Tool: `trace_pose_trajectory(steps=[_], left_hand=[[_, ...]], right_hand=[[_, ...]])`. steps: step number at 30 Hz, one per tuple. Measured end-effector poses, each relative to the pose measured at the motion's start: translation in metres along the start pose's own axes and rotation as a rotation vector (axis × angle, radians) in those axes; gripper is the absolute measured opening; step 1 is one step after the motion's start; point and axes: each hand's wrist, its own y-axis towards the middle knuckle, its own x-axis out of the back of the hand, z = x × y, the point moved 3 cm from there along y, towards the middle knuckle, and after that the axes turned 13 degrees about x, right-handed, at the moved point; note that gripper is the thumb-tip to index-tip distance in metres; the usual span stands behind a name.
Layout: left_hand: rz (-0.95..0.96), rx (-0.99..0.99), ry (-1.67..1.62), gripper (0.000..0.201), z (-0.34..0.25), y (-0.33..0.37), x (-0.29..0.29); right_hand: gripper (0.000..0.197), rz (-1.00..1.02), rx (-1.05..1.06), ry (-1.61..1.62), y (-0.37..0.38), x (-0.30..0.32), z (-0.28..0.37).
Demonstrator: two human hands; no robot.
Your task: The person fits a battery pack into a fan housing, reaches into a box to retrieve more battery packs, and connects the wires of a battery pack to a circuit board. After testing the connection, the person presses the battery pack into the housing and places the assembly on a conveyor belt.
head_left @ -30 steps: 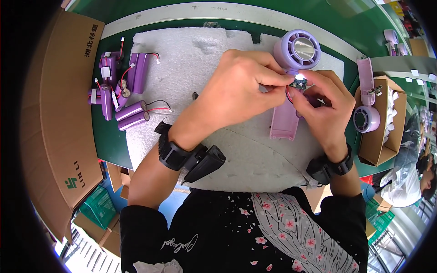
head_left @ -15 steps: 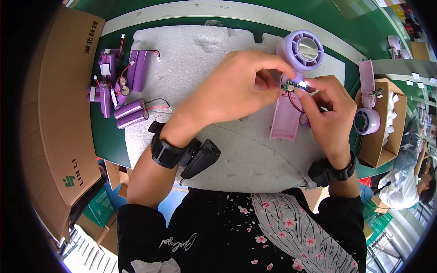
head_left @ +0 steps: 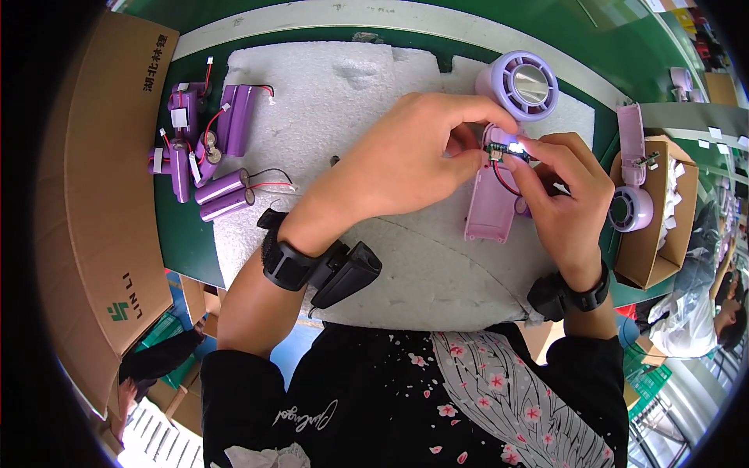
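Note:
A lilac handheld fan [head_left: 484,72] lies on the foam slab, its round head at the far side and its open pink handle shell [head_left: 489,212] toward me. Above the shell is a small green circuit board [head_left: 497,150] with a bright white light on it and red and black wires below. My left hand [head_left: 406,156] closes on the board's left end with thumb and fingers. From the other side, my right hand [head_left: 573,187] pinches the board's right end between thumb and index finger. Part of a purple battery [head_left: 522,206] shows beside the shell, mostly hidden by my right hand.
Several purple battery packs [head_left: 234,121] with wires lie on the left of the white foam slab [head_left: 312,78]. A tall cardboard box [head_left: 101,195] stands far left. Right, another opened fan [head_left: 630,209] rests against a small carton [head_left: 651,261]. Another person [head_left: 690,331] is at far right.
Both hands and the fan shift very slightly to the right; the board stays between my fingers with its light on. Another person's dark-clothed limb has appeared at lower left.

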Motion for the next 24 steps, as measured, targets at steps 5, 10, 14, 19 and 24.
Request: trace_pose_trajectory(steps=[5, 10, 14, 19, 24], left_hand=[[-0.005, 0.027, -0.014, 0.037, 0.0008, -0.0007, 0.0001], [-0.003, 0.039, -0.032, 0.035, 0.0024, 0.0001, -0.0006], [0.007, 0.026, -0.062, 0.035, 0.0021, 0.0003, -0.0006], [0.007, 0.048, -0.078, 0.035, 0.0019, 0.0002, -0.0008], [-0.008, 0.08, -0.077, 0.035, 0.0004, -0.0004, -0.0013]], right_hand=[[0.022, -0.039, 0.018, -0.015, 0.0001, -0.0016, -0.0004], [0.023, -0.033, 0.017, -0.027, 0.0, -0.0016, 0.0005], [0.024, -0.042, 0.016, -0.036, -0.0007, -0.0016, 0.0008], [0.024, -0.042, 0.036, -0.069, -0.0006, -0.0018, 0.0018], [0.024, -0.052, 0.054, -0.089, -0.0006, -0.0023, 0.0024]])
